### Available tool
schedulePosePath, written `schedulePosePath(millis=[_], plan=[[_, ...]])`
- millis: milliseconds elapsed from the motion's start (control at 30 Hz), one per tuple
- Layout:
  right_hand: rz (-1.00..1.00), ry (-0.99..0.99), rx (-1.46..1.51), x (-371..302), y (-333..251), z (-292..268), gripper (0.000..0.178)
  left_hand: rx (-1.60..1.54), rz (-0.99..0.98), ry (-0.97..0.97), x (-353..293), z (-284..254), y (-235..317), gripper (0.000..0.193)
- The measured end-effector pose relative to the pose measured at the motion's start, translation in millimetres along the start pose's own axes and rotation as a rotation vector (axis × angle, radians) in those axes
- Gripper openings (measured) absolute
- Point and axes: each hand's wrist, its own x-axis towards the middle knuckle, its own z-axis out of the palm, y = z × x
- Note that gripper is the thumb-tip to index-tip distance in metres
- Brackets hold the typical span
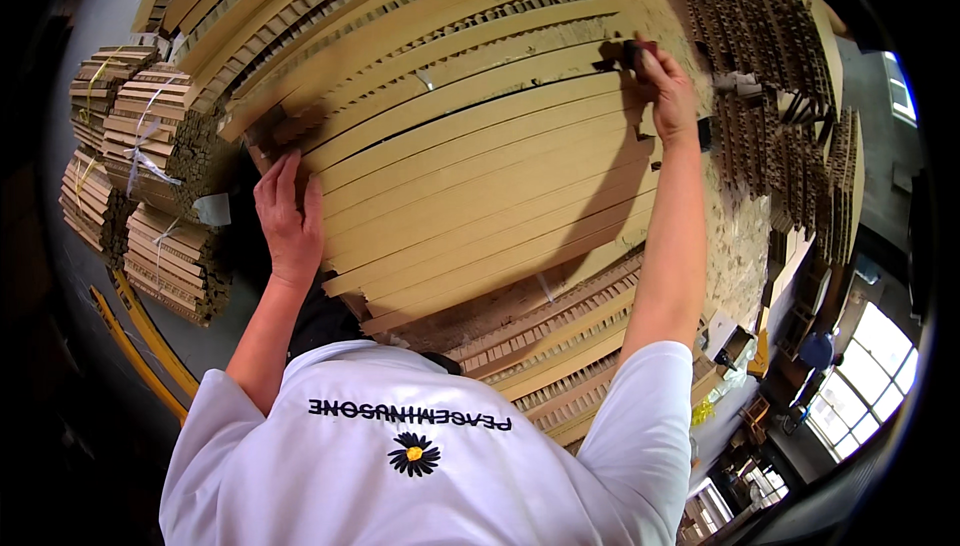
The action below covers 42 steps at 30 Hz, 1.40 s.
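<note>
The strips (480, 186) lie side by side before the person. The left hand (288, 221) is unclenched, with its fingers at their left ends. The right hand (668, 91) grasps a small dark thing (633, 53), partly hidden, at their far right. The white shirt (400, 506) carries black lettering (410, 415), upside down here, above a black flower (413, 455).

- Tan cardboard strips (490, 181) lay flat, side by side, long and narrow, running left to right with their ends unevenly staggered.
- A dark gap parted two upper ones.
- A small dark object (640, 49), partly hidden, stood at an upper strip's right end.
</note>
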Motion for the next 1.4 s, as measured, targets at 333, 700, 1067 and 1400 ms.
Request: schedulePosePath(millis=[333,700,1067,1400], plan=[[-0.157,0.225,0.233,-83,-20,-71,0.023,0.080,0.321,-0.067,22,6,40,0.042],[-0.119,0.440,-0.053,-147,-3,-57,0.018,0.024,0.357,-0.092,47,81,76,0.051],[-0.236,-0.251,-0.276,-59,-19,86,0.011,0.011,0.292,-0.154,46,73,92,0.045],[-0.371,-0.302,-0.368,-62,-25,99,0.022,-0.002,0.220,-0.202,48,78,99,0.053]])
